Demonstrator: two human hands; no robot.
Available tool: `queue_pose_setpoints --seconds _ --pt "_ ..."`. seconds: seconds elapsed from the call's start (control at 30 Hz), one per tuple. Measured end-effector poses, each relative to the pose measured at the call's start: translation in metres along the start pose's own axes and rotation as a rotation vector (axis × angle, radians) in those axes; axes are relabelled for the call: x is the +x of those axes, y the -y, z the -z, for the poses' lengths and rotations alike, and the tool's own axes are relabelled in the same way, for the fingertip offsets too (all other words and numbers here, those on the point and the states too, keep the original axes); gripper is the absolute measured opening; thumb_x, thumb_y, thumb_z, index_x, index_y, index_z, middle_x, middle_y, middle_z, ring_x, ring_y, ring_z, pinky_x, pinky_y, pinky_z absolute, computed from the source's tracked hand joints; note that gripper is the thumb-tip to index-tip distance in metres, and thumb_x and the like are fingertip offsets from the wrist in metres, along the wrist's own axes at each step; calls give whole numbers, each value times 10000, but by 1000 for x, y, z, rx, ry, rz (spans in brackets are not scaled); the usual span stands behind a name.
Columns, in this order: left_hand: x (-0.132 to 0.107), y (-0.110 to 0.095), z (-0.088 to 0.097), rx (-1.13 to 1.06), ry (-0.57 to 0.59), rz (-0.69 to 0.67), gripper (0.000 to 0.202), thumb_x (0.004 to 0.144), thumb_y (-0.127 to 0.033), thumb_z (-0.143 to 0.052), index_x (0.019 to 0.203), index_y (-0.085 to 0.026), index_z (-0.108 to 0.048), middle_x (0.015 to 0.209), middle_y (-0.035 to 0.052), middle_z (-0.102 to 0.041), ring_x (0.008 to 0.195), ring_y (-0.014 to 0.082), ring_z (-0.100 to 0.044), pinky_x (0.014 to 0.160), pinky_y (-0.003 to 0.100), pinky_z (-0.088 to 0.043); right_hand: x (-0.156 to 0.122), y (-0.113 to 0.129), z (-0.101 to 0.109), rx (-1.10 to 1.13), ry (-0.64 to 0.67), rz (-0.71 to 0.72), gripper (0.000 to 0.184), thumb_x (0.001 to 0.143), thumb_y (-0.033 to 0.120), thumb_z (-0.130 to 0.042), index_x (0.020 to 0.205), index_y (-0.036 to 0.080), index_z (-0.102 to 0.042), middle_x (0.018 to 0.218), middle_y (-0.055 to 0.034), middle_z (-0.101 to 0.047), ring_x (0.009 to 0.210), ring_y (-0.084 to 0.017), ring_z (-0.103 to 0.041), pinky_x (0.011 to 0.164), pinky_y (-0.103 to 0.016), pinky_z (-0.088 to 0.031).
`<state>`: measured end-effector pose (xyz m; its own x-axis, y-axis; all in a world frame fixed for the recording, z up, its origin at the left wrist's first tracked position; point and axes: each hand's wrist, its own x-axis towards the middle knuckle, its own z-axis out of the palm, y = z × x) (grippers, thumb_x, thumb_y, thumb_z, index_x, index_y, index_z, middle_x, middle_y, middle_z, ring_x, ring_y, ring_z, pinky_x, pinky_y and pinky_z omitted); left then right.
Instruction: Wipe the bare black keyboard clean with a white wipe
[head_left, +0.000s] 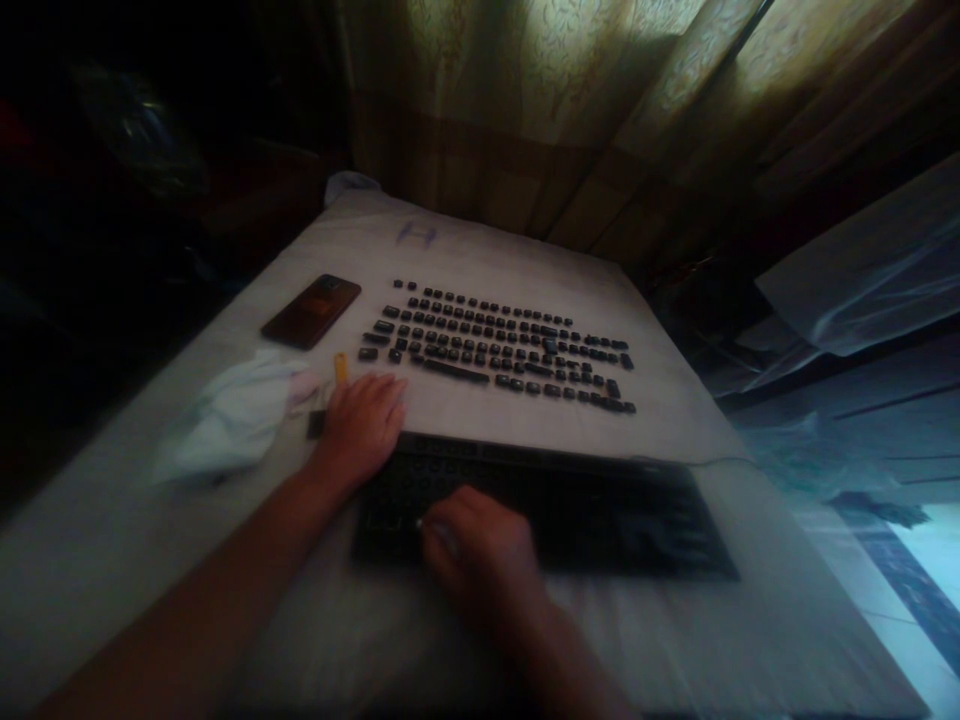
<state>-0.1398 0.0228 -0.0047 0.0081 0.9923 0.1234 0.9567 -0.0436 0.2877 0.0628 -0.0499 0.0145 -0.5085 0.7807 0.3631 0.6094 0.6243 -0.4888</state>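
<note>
Right hand [480,545] nearest, over left half of black keyboard [637,520]; fingers curled in, grip pinching a small pale item [420,523], too blurred to identify. Keyboard lies flat on cloth-covered tabletop [675,640], dark and dim; thin cable [724,461] off its far right side. Left hand [364,425] palm down by keyboard's far left corner, grip loose, fingers extended; cannot tell what's under the palm. Crumpled white cloth [232,415] left of it, yellow strip [341,368] just beyond the knuckles. Farther: loose black keycaps [480,330] in rows, long bar [456,371] in the near rows. Phone [313,311] left of keycaps, apart. Purple mark [416,234] beyond them, then patterned curtain [540,100] at back.
</note>
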Motion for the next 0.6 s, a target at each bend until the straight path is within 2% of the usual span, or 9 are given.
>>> queue_pose_setpoints --seconds 0.17,0.33,0.6 --pt "0 -1 1 -3 5 6 521 965 -321 -308 1380 -140 -565 1457 139 -595 1402 337 -473 1180 558 -313 3 3 -4 -106 60 22 146 772 84 -610 707 203 -662 694 1 -652 619 -149 -628 558 -257 -389" --pt "-1 -1 1 -8 2 8 509 967 -328 -319 1383 -164 -560 1463 125 -592 1406 329 -470 1184 560 -307 6 3 -4 -195 128 30 151 792 100 -595 709 209 -659 694 -4 -657 605 -145 -619 544 -250 -368" --pt "-1 1 -1 -15 -8 7 490 970 -341 -328 1370 -189 -568 1459 110 -597 1407 316 -472 1182 538 -315 4 2 -4 -190 163 9 155 811 110 -590 732 217 -670 719 -8 -665 635 -147 -626 557 -246 -386"
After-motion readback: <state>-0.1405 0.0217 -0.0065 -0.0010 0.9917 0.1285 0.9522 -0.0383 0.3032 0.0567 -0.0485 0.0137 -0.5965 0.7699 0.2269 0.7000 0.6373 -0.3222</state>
